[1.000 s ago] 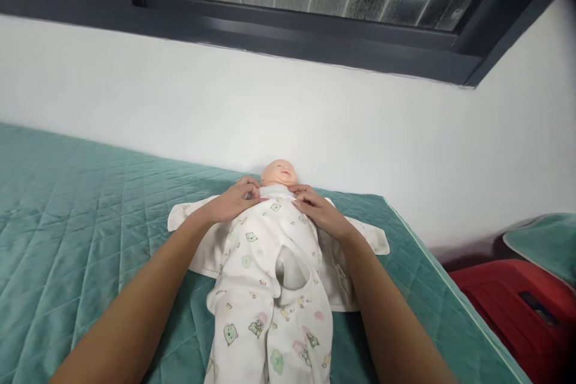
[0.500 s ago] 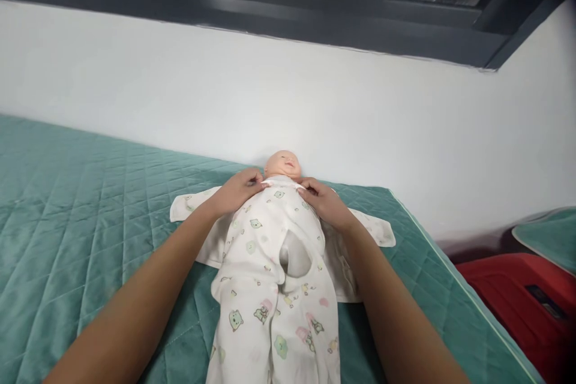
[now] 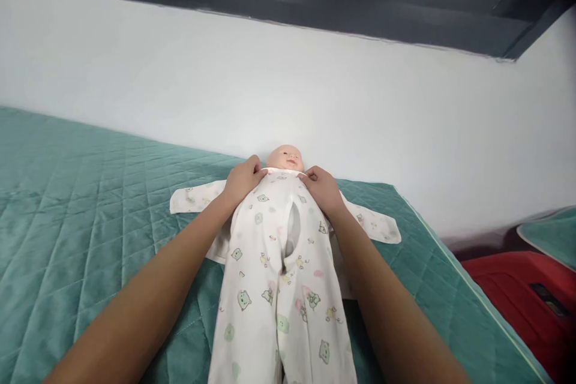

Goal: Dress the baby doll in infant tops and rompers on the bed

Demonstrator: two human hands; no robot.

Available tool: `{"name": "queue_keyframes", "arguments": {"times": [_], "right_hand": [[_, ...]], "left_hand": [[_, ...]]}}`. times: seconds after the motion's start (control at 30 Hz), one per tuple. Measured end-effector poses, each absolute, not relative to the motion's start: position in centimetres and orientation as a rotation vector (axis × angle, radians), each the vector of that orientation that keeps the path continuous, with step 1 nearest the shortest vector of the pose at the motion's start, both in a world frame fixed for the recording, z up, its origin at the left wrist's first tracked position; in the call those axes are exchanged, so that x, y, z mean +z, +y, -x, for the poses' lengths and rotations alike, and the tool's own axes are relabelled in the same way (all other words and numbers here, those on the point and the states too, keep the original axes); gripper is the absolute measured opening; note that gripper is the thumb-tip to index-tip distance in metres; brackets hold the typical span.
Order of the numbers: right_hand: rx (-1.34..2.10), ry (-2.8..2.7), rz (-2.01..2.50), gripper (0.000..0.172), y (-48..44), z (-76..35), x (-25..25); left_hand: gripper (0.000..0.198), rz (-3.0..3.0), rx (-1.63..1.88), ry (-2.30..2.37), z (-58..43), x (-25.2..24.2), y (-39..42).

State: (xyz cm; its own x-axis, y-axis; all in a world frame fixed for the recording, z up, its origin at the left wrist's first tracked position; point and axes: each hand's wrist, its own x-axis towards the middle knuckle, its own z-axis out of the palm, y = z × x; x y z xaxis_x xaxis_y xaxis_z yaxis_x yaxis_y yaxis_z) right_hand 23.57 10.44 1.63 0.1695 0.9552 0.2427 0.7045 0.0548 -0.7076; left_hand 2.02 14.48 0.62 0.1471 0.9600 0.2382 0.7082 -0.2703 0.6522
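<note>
The left hand (image 3: pixel 243 179) and the right hand (image 3: pixel 320 189) both rest on the chest of a doll (image 3: pixel 288 156) that lies on its back on a bed (image 3: pixel 81 204) with a green quilted cover. Each grip is narrow, with the fingers curled and closed on the top edge of a sleepsuit (image 3: pixel 270 276) (white, printed with small bears) at the doll's neck. The left grip holds one corner of that edge and the right grip the other. The doll's head lies just beyond the two grips and between them, close to the white wall (image 3: pixel 315 90). From the grips the sleepsuit runs back toward the person, spread over the doll's body, with a slit (image 3: pixel 292 233) gaping open a little way below the right grip. Under the doll lies an open shirt (image 3: pixel 194 198) of the same print, with one sleeve stretched outward from each grip. Well off to the outer side of the right grip, beside the bed, stands a red box (image 3: pixel 508 288). A dark window frame (image 3: pixel 288 6) runs along the wall above.
</note>
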Motion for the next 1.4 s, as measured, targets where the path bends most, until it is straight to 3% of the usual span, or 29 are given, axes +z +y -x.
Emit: {"name": "queue_keyframes", "arguments": {"times": [0.1, 0.27, 0.63, 0.77, 1.1, 1.2, 1.4], "right_hand": [[0.490, -1.551, 1.581, 0.018, 10.1, -23.6, 1.2], [0.556, -1.637, 1.403, 0.027, 9.1, -23.9, 0.6], [0.593, -1.673, 1.299, 0.040, 4.1, -24.1, 0.1], [0.562, -1.574, 1.389, 0.045, 1.2, -24.4, -1.3], [0.459, -1.461, 1.384, 0.043, -12.0, -21.1, -2.2], [0.481, -1.410, 1.479, 0.040, -16.4, -20.6, -2.7], [0.523, -1.498, 1.641, 0.032, -22.4, -19.9, -3.0]], "left_hand": [[0.016, -2.075, 0.961, 1.427, -1.8, 0.5, 14.1], [0.035, -2.345, 0.906, 1.190, -1.4, 0.1, 13.6], [0.041, -2.550, 0.791, 1.391, 1.2, -1.3, 10.7], [0.050, -2.573, 0.921, 1.437, 2.2, -2.9, 8.8], [0.028, -2.188, 1.565, 1.376, 3.3, -2.2, -4.2], [0.020, -2.201, 1.488, 1.258, 2.7, -1.2, -10.0], [0.020, -2.416, 0.990, 1.116, -0.3, 0.8, -16.5]]}}
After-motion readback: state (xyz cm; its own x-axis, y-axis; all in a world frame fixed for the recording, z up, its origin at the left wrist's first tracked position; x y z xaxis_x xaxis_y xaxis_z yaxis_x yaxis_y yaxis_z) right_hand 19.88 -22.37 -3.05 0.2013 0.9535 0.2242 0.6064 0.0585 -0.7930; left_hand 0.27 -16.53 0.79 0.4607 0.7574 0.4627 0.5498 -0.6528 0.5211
